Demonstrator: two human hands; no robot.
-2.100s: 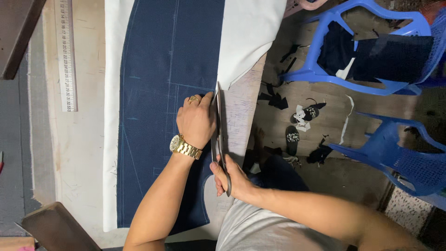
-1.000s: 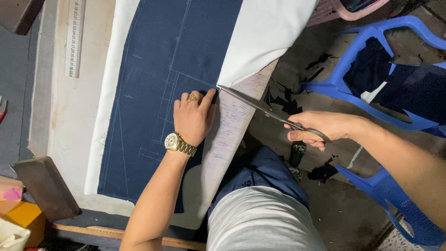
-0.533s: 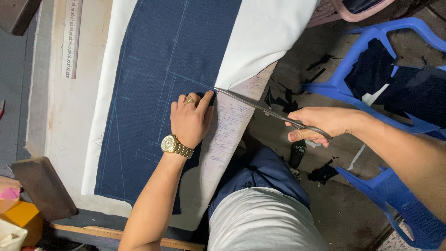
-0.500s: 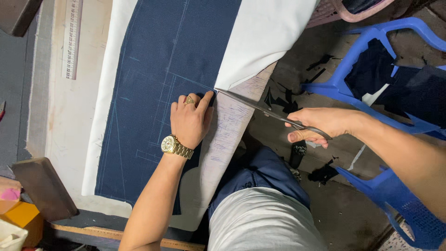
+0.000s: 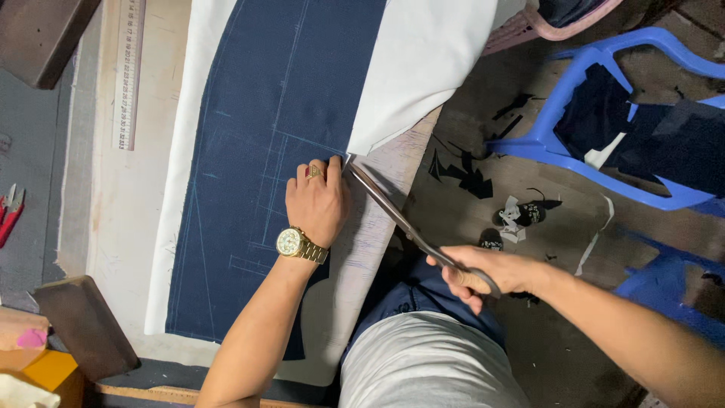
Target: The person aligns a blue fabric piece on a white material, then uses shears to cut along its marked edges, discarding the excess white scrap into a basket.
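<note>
A long piece of navy blue fabric (image 5: 257,128) with pale chalk lines lies on the worktable, over a white cloth (image 5: 430,60) whose right part hangs off the edge. My left hand (image 5: 317,200), with a ring and a gold wristwatch, presses flat on the navy fabric's right edge. My right hand (image 5: 483,273) grips the handles of large metal scissors (image 5: 393,215). The blades point up-left, their tip at the cut edge of the white cloth beside my left fingertips.
A long ruler (image 5: 128,72) lies on the table at the left. Red snips (image 5: 9,211) sit at the far left, and a dark wooden block (image 5: 87,325) at the lower left. Blue plastic chairs (image 5: 604,113) holding dark fabric pieces stand on the right. Fabric scraps (image 5: 468,177) litter the floor.
My right hand swung the scissors out from beside my left hand to the right, then brought them nearer; the blade tip stays at the cloth edge. My left hand stays pressed on the fabric.
</note>
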